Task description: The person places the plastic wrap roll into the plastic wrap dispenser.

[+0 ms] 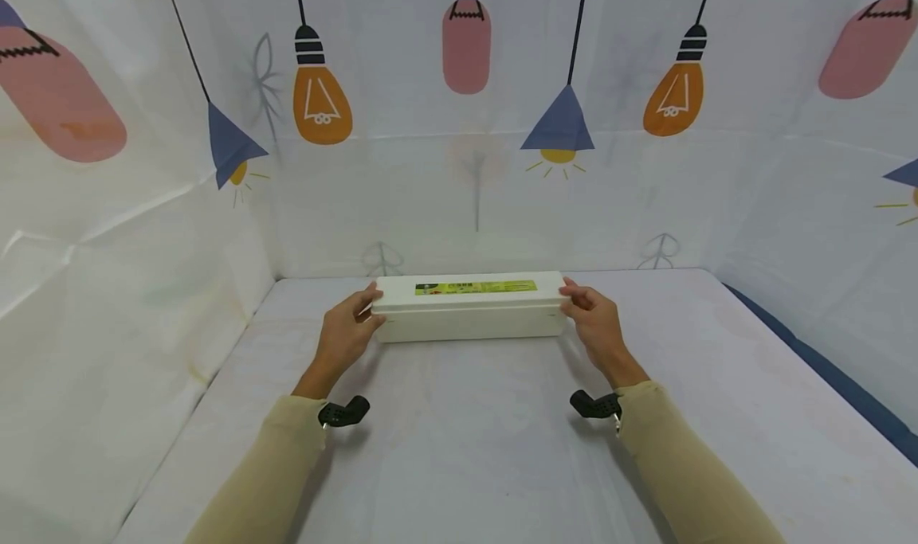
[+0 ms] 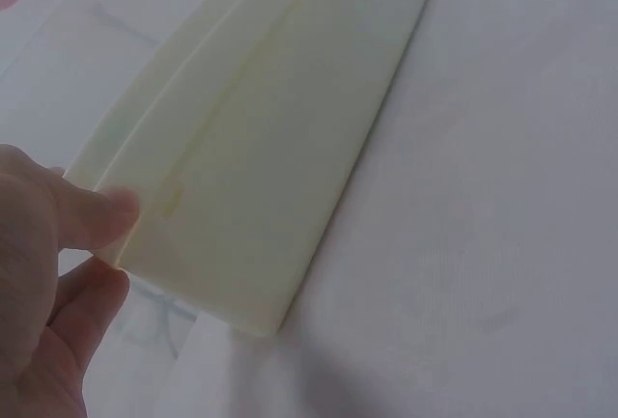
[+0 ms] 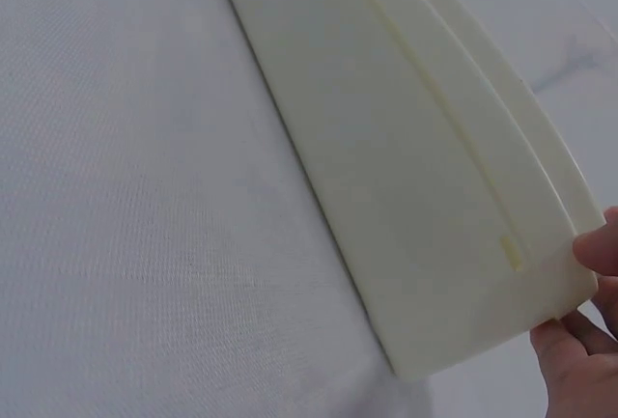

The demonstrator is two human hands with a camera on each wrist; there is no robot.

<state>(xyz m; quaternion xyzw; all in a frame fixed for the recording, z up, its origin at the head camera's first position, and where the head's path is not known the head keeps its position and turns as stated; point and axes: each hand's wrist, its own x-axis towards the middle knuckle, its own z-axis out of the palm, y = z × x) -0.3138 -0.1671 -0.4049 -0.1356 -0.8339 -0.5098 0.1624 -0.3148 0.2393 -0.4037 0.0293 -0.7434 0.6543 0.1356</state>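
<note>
A long, cream-white plastic box (image 1: 469, 326) with a lid (image 1: 469, 299) lies crosswise on the table, and a yellow-green printed label (image 1: 476, 287) runs along its top. My left hand (image 1: 346, 335) grips the left end at the lid's edge, thumb on the front face and fingers at the end. At the right end my right hand (image 1: 597, 325) grips it likewise. In the left wrist view the thumb (image 2: 114, 215) presses near the lid's lower edge. The right wrist view shows fingers (image 3: 570, 355) at the box's end corner. The inside of the box is hidden.
A white cloth covers the table (image 1: 459, 448). Behind it and at both sides hang white curtains (image 1: 402, 201) printed with lamps and bulbs. A dark blue strip (image 1: 825, 361) runs along the right edge. Both wrists wear black camera mounts (image 1: 344, 412).
</note>
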